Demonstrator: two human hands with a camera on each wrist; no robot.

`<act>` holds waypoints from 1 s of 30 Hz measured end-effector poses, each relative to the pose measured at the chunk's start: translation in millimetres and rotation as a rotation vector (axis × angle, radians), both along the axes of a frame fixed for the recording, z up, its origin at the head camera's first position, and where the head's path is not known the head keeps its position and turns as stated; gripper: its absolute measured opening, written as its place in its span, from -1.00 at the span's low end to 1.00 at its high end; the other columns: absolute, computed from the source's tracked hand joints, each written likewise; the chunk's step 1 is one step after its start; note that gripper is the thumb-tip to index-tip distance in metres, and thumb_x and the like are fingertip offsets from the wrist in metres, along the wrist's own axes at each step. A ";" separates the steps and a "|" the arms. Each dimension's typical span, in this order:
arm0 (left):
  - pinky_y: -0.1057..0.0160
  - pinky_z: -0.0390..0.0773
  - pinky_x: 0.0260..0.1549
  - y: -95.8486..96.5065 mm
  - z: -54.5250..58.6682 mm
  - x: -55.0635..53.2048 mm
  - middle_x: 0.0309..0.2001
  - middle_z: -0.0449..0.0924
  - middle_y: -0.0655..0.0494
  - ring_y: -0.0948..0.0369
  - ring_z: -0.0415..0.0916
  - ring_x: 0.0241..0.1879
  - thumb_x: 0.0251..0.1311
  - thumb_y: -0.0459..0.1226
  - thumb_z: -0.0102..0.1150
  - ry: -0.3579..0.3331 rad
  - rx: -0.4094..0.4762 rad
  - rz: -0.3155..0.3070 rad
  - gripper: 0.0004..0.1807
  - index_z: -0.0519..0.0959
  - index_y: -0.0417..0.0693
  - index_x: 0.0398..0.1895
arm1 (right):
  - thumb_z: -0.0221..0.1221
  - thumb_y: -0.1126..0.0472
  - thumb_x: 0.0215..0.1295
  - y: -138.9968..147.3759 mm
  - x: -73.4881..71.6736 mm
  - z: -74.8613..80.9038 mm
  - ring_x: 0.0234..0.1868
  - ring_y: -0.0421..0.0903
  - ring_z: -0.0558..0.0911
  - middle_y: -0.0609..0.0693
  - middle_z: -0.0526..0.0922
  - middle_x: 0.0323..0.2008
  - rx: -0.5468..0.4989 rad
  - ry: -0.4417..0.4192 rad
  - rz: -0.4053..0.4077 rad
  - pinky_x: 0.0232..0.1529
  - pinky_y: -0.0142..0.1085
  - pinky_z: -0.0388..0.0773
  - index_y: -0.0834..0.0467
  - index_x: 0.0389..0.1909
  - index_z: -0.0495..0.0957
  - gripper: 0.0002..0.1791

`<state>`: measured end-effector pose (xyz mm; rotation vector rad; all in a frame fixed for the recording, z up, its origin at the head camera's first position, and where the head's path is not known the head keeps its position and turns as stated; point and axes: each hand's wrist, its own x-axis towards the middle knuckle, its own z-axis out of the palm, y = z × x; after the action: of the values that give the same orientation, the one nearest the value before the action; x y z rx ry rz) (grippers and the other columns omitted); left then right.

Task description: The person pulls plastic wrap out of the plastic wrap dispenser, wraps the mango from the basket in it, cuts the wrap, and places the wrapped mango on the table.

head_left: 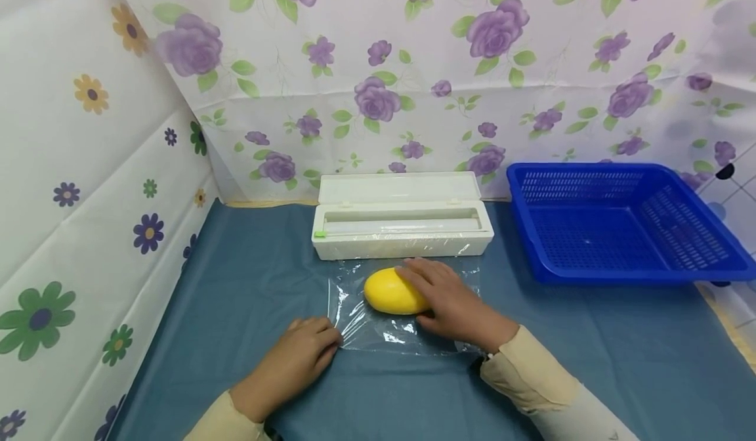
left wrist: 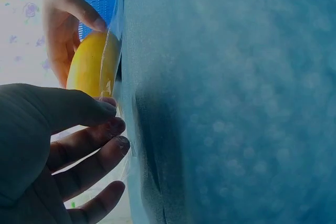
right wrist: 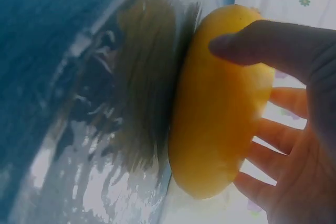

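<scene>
A smooth yellow melon lies on its side on a sheet of clear plastic wrap. My right hand grips its right end, thumb on the near side and fingers round the far side, as the right wrist view also shows on the melon. At the sheet's left edge, my left hand pinches the wrap between thumb and fingertips. In the left wrist view the thumb and index finger of this hand meet at the film, the other fingers spread below.
Behind the wrap stands a white wrap dispenser box, lid raised, with a roll inside. A blue plastic basket sits at the back right. Blue cloth covers the table, and flowered sheets hang behind and at the left.
</scene>
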<state>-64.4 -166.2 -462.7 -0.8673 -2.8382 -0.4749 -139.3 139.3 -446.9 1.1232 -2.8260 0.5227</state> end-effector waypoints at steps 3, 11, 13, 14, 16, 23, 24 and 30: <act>0.22 0.44 -0.21 1.1 0.8 -0.5 -0.35 0.54 0.34 0.33 0.49 -0.30 0.21 -0.29 0.37 -0.003 -0.004 0.003 -0.94 0.69 0.10 -0.33 | 0.52 0.08 0.07 4.9 2.1 4.2 0.51 0.15 0.28 0.08 0.23 0.53 -0.015 -0.045 -0.031 0.48 0.18 0.23 -0.04 0.56 0.16 0.05; 0.22 0.43 -0.23 2.8 3.8 -2.2 -0.38 0.52 0.32 0.33 0.46 -0.33 0.20 -0.29 0.37 -0.018 -0.005 0.001 -0.94 0.69 0.09 -0.33 | 0.46 0.05 0.16 25.9 8.4 15.5 0.47 0.18 0.31 0.08 0.21 0.52 -0.045 -0.052 -0.060 0.41 0.20 0.32 -0.05 0.55 0.17 -0.03; 0.21 0.44 -0.23 2.5 4.3 -2.6 -0.39 0.51 0.32 0.32 0.46 -0.34 0.20 -0.29 0.37 -0.011 -0.003 0.002 -0.94 0.69 0.08 -0.34 | 0.44 0.03 0.19 30.0 10.1 17.3 0.47 0.18 0.31 0.09 0.20 0.53 -0.038 -0.048 -0.063 0.41 0.20 0.33 -0.05 0.55 0.18 -0.05; 0.20 0.44 -0.22 2.2 4.5 -2.7 -0.39 0.51 0.32 0.32 0.46 -0.34 0.20 -0.29 0.37 -0.007 -0.003 0.002 -0.94 0.68 0.08 -0.34 | 0.43 0.02 0.19 31.7 11.1 17.9 0.47 0.18 0.32 0.10 0.20 0.53 -0.037 -0.044 -0.064 0.40 0.20 0.34 -0.04 0.54 0.19 -0.07; 0.19 0.45 -0.22 1.7 4.8 -2.9 -0.39 0.50 0.32 0.32 0.45 -0.34 0.20 -0.29 0.37 0.001 -0.002 0.003 -0.94 0.68 0.08 -0.35 | 0.43 0.00 0.20 34.6 13.7 18.3 0.44 0.19 0.35 0.12 0.21 0.52 -0.035 -0.035 -0.069 0.37 0.20 0.38 -0.01 0.52 0.23 -0.10; 0.20 0.46 -0.24 1.0 2.6 -1.9 -0.38 0.52 0.33 0.32 0.46 -0.33 0.19 -0.31 0.38 0.006 0.000 -0.001 -0.92 0.68 0.09 -0.35 | 0.50 -0.06 0.07 49.2 26.1 12.9 0.26 0.09 0.49 0.13 0.41 0.31 -0.021 -0.002 -0.120 0.29 0.06 0.49 0.15 0.35 0.39 -0.14; 0.21 0.46 -0.24 1.1 2.1 -1.8 -0.38 0.52 0.33 0.32 0.46 -0.33 0.19 -0.31 0.38 0.006 -0.001 -0.001 -0.92 0.68 0.09 -0.35 | 0.53 -0.06 0.03 52.2 27.9 11.6 0.22 0.06 0.51 0.11 0.44 0.26 -0.017 0.000 -0.127 0.26 0.03 0.51 0.16 0.31 0.41 -0.15; 0.21 0.47 -0.24 2.6 0.6 -1.2 -0.37 0.53 0.33 0.32 0.47 -0.32 0.20 -0.29 0.37 0.000 -0.005 -0.003 -0.94 0.69 0.10 -0.33 | 0.59 -0.12 -0.13 69.4 39.7 4.6 -0.11 -0.16 0.48 -0.09 0.50 -0.07 0.095 -0.042 -0.112 -0.05 -0.18 0.55 0.05 -0.06 0.50 -0.33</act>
<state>-65.6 -163.7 -462.2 -0.8729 -2.8396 -0.4685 -99.6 208.7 -442.3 0.9709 -2.9577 0.4123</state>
